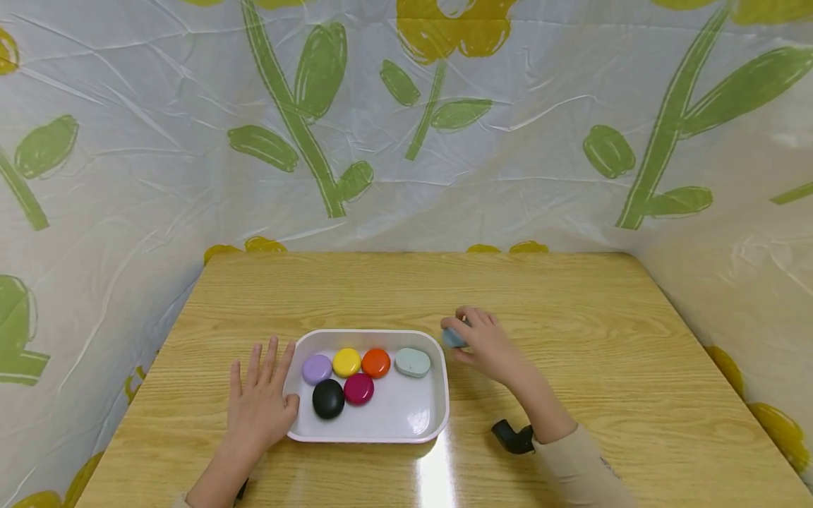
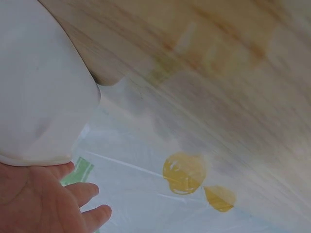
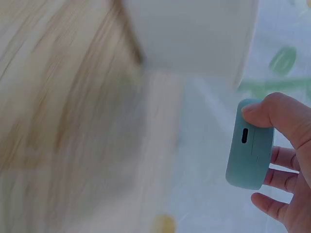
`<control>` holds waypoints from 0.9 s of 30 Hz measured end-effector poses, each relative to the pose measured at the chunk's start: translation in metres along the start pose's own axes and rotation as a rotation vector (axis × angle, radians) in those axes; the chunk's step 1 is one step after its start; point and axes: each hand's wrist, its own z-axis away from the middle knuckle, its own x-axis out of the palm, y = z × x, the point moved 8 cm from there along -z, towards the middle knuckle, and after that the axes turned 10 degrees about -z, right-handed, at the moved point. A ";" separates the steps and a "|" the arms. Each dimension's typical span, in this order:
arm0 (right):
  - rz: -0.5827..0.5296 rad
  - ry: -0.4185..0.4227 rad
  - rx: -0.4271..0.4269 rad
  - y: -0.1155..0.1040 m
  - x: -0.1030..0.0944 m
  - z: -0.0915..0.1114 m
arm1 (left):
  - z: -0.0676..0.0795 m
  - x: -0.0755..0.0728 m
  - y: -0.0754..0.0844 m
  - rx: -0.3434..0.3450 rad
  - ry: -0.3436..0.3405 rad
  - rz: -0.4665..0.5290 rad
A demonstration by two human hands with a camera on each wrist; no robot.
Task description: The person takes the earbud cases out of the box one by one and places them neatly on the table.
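Observation:
In the head view my right hand [image 1: 489, 346] holds a light blue earbud case [image 1: 454, 337] just beyond the right end of a white tray [image 1: 441, 423]. Thumb and fingers pinch the case [image 3: 248, 165] in the right wrist view, where a small charging slot shows on its side. My left hand [image 1: 260, 406] lies against the tray's left edge with straight, spread fingers. The left wrist view also shows that hand [image 2: 43, 199] at the tray rim [image 2: 39, 162]. A pale green oblong case [image 1: 413, 362] lies inside the tray at the right.
Also in the tray are smooth rounded pieces: lilac [image 1: 317, 369], yellow [image 1: 346, 362], orange [image 1: 376, 363], magenta [image 1: 358, 389] and black [image 1: 328, 399]. The wooden table [image 1: 571, 296] is enclosed by flower-printed sheeting [image 1: 508, 176]. A black fitting [image 1: 513, 437] sits by my right wrist.

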 end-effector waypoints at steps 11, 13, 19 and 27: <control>0.025 -0.101 0.150 0.039 0.019 0.021 | 0.000 -0.001 0.000 -0.002 -0.012 -0.001; 0.031 -0.127 0.157 0.042 0.026 0.023 | 0.000 0.000 0.000 -0.002 -0.012 0.001; 0.021 -0.190 0.185 0.049 0.039 0.025 | 0.000 -0.001 0.000 -0.001 0.002 0.002; 0.013 -0.227 0.212 0.052 0.044 0.026 | 0.001 0.002 0.000 -0.002 -0.003 0.003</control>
